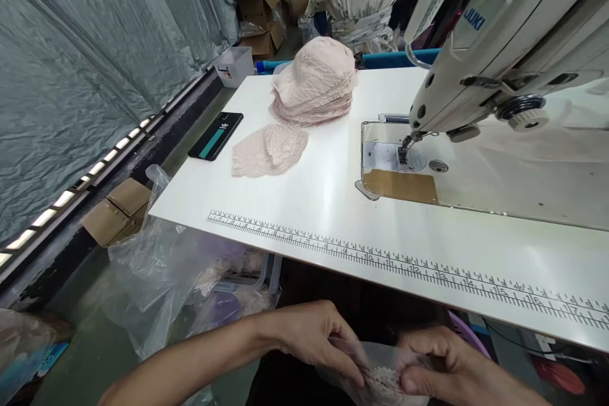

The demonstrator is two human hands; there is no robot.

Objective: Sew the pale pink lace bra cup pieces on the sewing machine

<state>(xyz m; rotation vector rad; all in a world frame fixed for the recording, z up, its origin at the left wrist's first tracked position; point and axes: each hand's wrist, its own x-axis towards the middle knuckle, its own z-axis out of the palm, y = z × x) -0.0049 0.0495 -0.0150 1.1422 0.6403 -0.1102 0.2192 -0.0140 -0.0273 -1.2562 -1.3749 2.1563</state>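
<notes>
The sheer pale cloth piece with a lacy strip (383, 375) lies below the near edge of the white rectangular sewing table (328, 203), stretched crosswise between my left hand (328, 346) and right hand (445, 368); neither is nearer. Both grips are closed, thumb against fingers, pinching opposite ends. Under the table's near left edge, a pale-blue plastic basket (275, 274) has cloth and clear plastic in or around it; beyond the table's far left corner stands a white plastic bin (235, 66), contents unclear.
</notes>
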